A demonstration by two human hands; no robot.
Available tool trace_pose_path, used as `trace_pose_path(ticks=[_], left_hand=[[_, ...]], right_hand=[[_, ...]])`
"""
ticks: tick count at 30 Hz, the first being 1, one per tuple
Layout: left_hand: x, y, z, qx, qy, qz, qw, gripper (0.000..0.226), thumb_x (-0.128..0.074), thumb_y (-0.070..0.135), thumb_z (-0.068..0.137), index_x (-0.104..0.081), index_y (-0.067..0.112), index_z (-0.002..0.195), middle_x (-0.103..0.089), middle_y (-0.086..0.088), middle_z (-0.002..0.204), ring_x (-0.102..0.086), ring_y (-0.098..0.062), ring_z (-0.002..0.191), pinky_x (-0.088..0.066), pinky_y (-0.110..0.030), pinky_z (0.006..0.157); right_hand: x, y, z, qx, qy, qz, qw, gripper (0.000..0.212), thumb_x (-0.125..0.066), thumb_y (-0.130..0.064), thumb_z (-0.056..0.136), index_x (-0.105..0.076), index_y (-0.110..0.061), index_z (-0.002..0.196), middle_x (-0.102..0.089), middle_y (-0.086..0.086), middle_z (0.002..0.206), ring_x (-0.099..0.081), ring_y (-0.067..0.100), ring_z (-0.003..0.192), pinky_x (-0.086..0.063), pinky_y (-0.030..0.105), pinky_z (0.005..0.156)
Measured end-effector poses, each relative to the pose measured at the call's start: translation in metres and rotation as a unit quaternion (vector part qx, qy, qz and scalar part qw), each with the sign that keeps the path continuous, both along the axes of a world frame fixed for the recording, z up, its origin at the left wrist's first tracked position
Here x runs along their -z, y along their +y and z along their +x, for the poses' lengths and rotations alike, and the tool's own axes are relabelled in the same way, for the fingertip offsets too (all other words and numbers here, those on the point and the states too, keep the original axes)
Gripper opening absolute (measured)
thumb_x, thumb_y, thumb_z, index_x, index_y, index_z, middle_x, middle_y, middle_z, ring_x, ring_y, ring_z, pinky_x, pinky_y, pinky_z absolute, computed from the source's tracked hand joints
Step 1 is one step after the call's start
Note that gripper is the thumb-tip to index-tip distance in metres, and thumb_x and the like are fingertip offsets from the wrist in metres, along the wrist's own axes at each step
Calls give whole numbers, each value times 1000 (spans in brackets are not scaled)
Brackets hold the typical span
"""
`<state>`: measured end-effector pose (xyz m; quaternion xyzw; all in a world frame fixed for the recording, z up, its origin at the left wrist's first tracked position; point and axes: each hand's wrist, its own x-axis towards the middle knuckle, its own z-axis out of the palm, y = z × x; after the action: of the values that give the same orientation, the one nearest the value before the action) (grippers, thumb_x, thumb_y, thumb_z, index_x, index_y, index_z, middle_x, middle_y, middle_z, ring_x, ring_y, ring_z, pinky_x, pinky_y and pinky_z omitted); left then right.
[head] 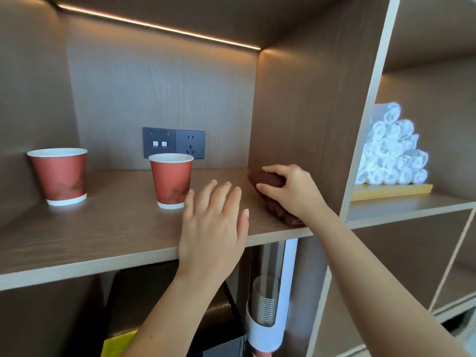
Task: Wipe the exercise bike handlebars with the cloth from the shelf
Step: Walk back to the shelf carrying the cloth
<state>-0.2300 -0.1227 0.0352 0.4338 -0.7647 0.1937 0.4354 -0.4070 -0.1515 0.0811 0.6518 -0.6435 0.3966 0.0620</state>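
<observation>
A dark brown cloth [268, 180] lies folded on the wooden shelf [110, 228], pushed against the right side panel. My right hand [291, 189] is on top of it, fingers and thumb closed around its far end. My left hand [213, 225] hovers flat over the shelf's front edge, fingers spread, holding nothing, just left of the cloth. The exercise bike is not in view.
Two red paper cups [60, 176] [171, 180] stand on the shelf left of my hands. A wall socket panel [174, 143] is behind them. Rolled white towels [391, 150] are stacked on a wooden tray in the right compartment. A cup dispenser [265, 313] hangs below.
</observation>
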Motion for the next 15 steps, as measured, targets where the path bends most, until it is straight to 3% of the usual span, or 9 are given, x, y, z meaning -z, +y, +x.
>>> trace_pose_path(ticks=[2, 4, 7, 10, 12, 15], left_hand=[[6, -5, -3, -16, -19, 19, 1000, 39, -47, 31, 85, -63, 10, 114, -64, -9, 119, -55, -29, 115, -40, -50, 97], [5, -2, -1, -14, -15, 27, 999, 40, -46, 33, 86, -63, 11, 114, -64, -9, 120, -55, -29, 115, -40, -49, 97], [6, -1, -10, -15, -25, 33, 999, 41, -45, 34, 86, -63, 11, 115, -63, -9, 121, -54, -29, 116, -40, -49, 97], [6, 0, -8, -21, -23, 25, 999, 41, -45, 34, 86, -63, 11, 115, -63, -9, 121, -54, -29, 116, -40, -48, 97], [5, 1, -7, -27, -20, 15, 999, 41, -44, 34, 87, -64, 11, 114, -64, -9, 121, -55, -30, 116, -40, -48, 97], [4, 0, -4, -36, -20, 6, 999, 46, -36, 37, 89, -64, 11, 114, -64, -9, 121, -55, -30, 116, -39, -48, 97]], right_hand=[[10, -12, -1, -7, -20, 75, 997, 46, -65, -45, 80, -57, -31, 123, -60, 2, 123, -54, 20, 112, -46, 31, 90], [12, -10, -1, -4, -22, 89, 996, 49, -62, -50, 81, -55, -31, 125, -57, 0, 129, -51, 19, 119, -43, 32, 94], [12, 0, -8, 19, -4, 37, 999, 51, -58, -48, 84, -51, -29, 130, -49, 5, 138, -42, 22, 129, -38, 35, 102], [19, 25, 4, -26, 25, -40, 999, 51, -57, -40, 87, -47, -24, 134, -41, 3, 145, -34, 22, 135, -28, 36, 111], [28, 38, 14, -68, 50, -44, 995, 52, -55, -39, 88, -43, -22, 136, -38, -1, 147, -26, 20, 139, -18, 37, 114], [37, 41, 19, -46, 127, -3, 991, 51, -43, -47, 91, -42, -24, 137, -26, -10, 152, -7, 17, 144, -4, 42, 115]])
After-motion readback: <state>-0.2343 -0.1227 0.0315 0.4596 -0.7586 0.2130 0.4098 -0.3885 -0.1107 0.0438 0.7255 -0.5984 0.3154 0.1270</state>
